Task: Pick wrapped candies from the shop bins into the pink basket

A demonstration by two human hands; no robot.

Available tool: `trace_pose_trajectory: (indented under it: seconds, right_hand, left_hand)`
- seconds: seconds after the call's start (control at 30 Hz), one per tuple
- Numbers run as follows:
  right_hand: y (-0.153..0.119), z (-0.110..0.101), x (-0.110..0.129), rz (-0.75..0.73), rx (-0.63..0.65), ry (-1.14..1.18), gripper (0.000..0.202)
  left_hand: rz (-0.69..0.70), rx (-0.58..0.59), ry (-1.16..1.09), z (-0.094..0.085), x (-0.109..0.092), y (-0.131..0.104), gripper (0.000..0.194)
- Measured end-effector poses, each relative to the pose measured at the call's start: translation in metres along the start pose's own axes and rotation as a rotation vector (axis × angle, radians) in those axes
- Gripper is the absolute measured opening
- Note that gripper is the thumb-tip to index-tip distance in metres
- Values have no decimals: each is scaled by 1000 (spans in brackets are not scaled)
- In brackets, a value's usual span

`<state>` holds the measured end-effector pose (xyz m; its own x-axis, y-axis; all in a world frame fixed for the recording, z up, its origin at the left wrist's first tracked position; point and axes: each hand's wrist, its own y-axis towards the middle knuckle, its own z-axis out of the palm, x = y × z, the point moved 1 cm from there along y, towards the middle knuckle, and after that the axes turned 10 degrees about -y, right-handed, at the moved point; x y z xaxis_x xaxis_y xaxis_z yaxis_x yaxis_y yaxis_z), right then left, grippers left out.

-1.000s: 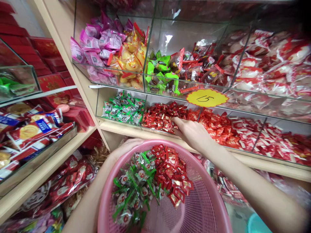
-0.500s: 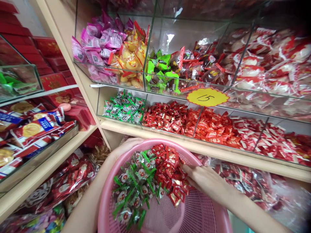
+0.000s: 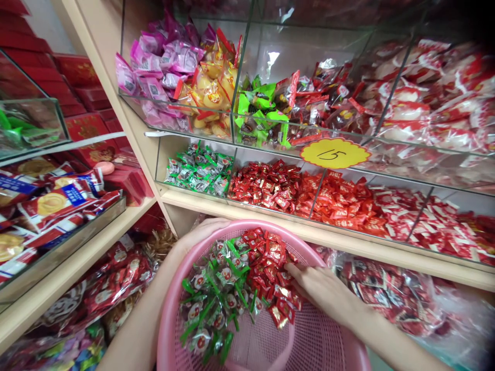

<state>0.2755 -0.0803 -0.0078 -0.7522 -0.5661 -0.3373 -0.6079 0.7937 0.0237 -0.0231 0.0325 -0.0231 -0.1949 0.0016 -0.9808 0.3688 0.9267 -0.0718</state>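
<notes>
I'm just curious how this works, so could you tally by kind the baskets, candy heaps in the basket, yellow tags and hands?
Basket: 1
Heaps: 2 (green heap, red heap)
Yellow tag: 1
Hands: 2 (left hand, right hand)
Total: 6

ROOM: from above into near right of pink basket [image 3: 167,319], over bare mesh [image 3: 320,335]; also slot above lower sweets [image 3: 266,188], behind front edge of wooden shelf [image 3: 282,220] | BLOCKED: far-right rim by right hand [image 3: 313,283] and forearm [image 3: 375,327]; far-left rim by left hand [image 3: 197,234]; slot narrowed by yellow tag [image 3: 335,153]; basket's left by green-wrapped sweets [image 3: 216,291]
</notes>
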Motion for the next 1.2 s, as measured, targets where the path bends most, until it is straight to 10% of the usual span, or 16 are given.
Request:
trace_pose_trajectory:
  seconds: [0.4,0.63,0.87,1.2]
  right_hand:
    - [6,7,1,98,7,-34,4]
    - [10,-26,-10,107,-56,45,16]
    - [79,-69,-42,397,-154,227,28]
    - [158,-41,-63,722,61,246,45]
  left_hand:
    - [-64,-1,-33,6,-5,4,35]
    - [-44,14,-34,4,-2,6,34]
    - [-24,23,-49,6,-4,4,35]
    - [-30,38,-39,3,-3,4,34]
